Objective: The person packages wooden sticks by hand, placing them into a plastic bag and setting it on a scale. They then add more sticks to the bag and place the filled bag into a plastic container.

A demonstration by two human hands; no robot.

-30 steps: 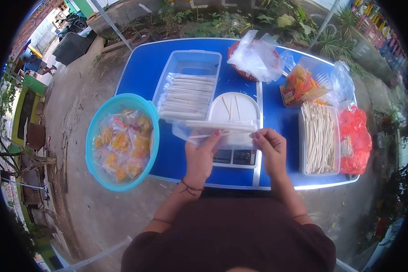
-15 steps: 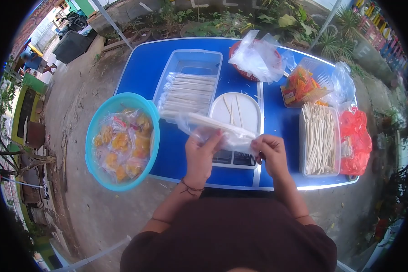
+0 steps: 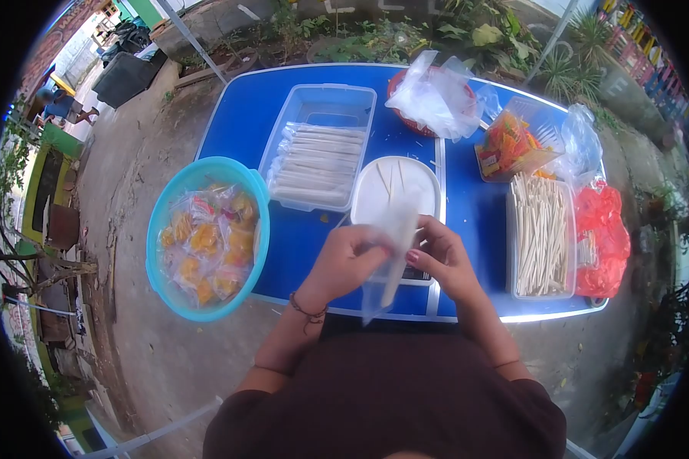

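A clear plastic bag with pale sticks in it [image 3: 395, 274] is held upright and slightly tilted between my hands, blurred by motion. My left hand [image 3: 350, 260] grips its left side with thumb and fingers. On the other side, my right hand [image 3: 445, 258] pinches the bag between thumb and curled fingers. Just beyond is a white kitchen scale [image 3: 366, 200], with a few thin sticks [image 3: 393, 177] lying on its plate. Behind my left hand, a clear plastic box [image 3: 325, 103] contains several packed bags of sticks [image 3: 318, 164].
A turquoise basin [image 3: 155, 252] with bagged orange-yellow food stands left. Right are a tub of loose sticks [image 3: 540, 237], a red plastic bag [image 3: 601, 245] and a container of orange packets [image 3: 509, 145]. A red basket [image 3: 406, 115] with plastic bags stands at the blue table's [image 3: 245, 99] back.
The bag of sticks has turned from nearly level to nearly upright. My right hand has moved slightly left, closer to my left hand, and regripped the bag.
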